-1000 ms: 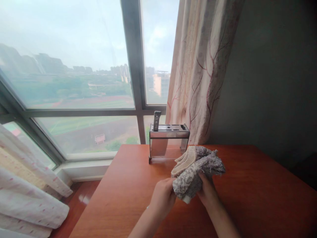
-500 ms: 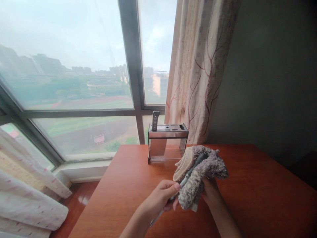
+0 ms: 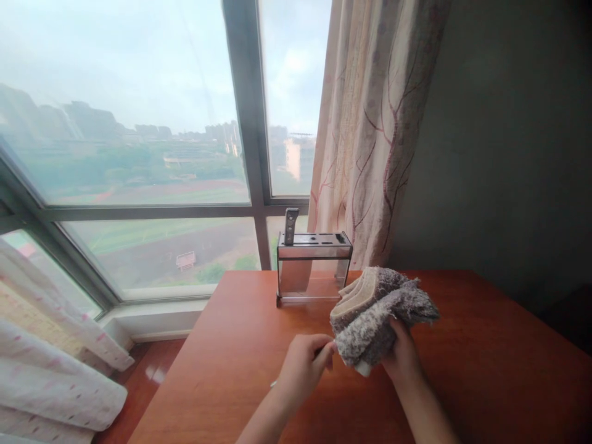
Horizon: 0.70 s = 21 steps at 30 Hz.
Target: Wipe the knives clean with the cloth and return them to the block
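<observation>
My right hand (image 3: 404, 357) grips a fluffy grey cloth with a beige lining (image 3: 379, 311), bunched up above the red-brown table (image 3: 485, 370). My left hand (image 3: 303, 364) pinches a thin metal utensil (image 3: 274, 383) at the cloth's left edge. Only the utensil's near end shows below my fingers; the rest is hidden inside the cloth. The two hands are close together, just in front of a knife rack.
A steel and clear-plastic knife rack (image 3: 314, 265) stands at the table's far edge with one dark knife handle (image 3: 291, 225) sticking up at its left. A patterned curtain (image 3: 370, 123) hangs behind it. A big window (image 3: 139, 154) and pale curtains (image 3: 46, 376) are on the left.
Half a second ago the utensil lay exposed across the cloth; now the cloth covers it again. The cloth and my right hand have shifted slightly right and my left hand has closed in.
</observation>
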Motion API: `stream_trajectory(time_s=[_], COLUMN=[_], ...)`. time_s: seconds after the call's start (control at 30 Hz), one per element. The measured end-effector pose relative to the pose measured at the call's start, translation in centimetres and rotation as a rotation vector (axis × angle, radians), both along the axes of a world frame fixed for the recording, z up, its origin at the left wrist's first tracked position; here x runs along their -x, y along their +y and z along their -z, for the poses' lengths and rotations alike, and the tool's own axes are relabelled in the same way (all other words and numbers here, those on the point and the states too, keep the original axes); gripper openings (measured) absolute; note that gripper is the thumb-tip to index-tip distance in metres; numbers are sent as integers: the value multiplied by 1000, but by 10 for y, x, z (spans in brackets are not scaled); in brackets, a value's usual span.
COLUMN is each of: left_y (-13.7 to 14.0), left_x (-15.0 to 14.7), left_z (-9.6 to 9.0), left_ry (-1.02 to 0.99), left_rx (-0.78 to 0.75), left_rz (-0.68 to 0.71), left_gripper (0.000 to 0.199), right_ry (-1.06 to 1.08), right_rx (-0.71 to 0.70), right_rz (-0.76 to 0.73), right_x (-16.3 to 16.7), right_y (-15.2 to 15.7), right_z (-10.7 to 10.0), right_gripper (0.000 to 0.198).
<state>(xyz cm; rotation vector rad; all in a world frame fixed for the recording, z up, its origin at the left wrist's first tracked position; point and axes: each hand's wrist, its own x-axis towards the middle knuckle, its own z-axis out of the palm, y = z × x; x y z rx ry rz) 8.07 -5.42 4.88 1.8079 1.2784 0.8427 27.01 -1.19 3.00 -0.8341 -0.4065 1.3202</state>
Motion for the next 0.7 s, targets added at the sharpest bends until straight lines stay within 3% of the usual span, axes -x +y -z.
stream_trajectory(time_s=[0.1, 0.17, 0.3, 0.53, 0.7], left_y=[-1, -2, -2, 0, -2], left_x=[2, 6, 13, 6, -3], left_z=[-2, -3, -2, 1, 3], left_ry=[325, 437, 435, 99, -329], left_rx=[-334, -474, -558, -261, 271], left_rz=[-195, -289, -247, -48, 102], left_gripper=[29, 22, 21, 30, 46], right_ry=[-24, -33, -67, -28, -83], right_rx=[18, 30, 5, -18, -49], right_rz=[33, 51, 50, -34, -89], right_x=[9, 13, 15, -3, -3], right_y=[1, 1, 1, 0, -2], right_z=[-8, -10, -9, 3, 3], right_gripper=[50, 48, 48, 53, 57])
